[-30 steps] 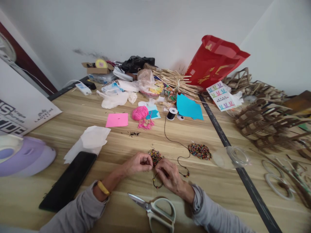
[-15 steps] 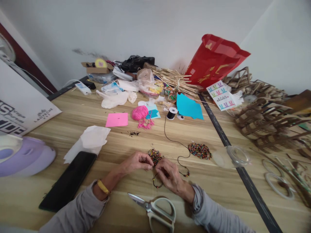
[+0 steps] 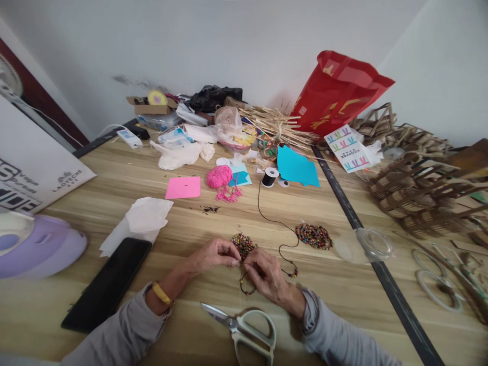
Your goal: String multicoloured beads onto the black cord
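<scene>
My left hand (image 3: 218, 254) and my right hand (image 3: 266, 272) pinch the thin black cord close together, fingertips nearly touching. A small loop of cord with a few beads (image 3: 247, 292) hangs below the fingertips. Just behind my hands lies a pile of loose multicoloured beads (image 3: 242, 245). Black cord (image 3: 279, 222) runs from the black spool (image 3: 270, 178) down to a few beads (image 3: 293, 273) right of my right hand. Strung beads (image 3: 313, 237) lie coiled farther right. Open scissors (image 3: 233, 323) rest on the table in front of my hands.
A black phone (image 3: 107, 284) and white paper (image 3: 139, 223) lie at the left. Pink yarn (image 3: 219, 176), pink paper (image 3: 183, 187) and blue sheets (image 3: 297, 166) lie farther back. Small baskets (image 3: 412, 193) and a red bag (image 3: 335, 94) stand at the right.
</scene>
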{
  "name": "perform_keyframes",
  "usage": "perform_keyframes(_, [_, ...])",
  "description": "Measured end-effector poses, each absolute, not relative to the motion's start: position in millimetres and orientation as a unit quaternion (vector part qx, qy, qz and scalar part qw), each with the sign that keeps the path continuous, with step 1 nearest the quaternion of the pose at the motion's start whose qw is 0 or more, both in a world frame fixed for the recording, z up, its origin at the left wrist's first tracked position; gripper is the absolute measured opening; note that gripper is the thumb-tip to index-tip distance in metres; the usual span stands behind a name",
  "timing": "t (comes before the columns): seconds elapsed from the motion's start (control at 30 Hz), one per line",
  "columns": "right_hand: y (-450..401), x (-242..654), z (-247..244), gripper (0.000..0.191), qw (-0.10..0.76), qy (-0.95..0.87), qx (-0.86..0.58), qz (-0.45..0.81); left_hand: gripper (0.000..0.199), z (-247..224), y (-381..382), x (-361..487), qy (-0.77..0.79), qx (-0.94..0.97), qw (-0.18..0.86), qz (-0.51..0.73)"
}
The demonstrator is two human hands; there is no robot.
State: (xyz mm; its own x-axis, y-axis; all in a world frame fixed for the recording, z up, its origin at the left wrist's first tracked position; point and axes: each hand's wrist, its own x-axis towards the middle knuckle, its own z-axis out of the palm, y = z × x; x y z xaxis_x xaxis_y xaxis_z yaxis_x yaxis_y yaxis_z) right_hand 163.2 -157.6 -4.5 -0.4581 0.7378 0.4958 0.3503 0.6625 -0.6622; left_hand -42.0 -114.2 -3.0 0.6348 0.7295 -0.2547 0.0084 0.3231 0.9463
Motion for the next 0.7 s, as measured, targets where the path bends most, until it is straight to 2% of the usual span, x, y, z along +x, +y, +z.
perform_keyframes(0.7, [-157.2, 162.6, -5.5, 0.012, 0.407, -0.818, -0.329, 0.237, 0.027, -2.6, -112.7, -41.7, 0.348, 0.52, 0.743, 0.238])
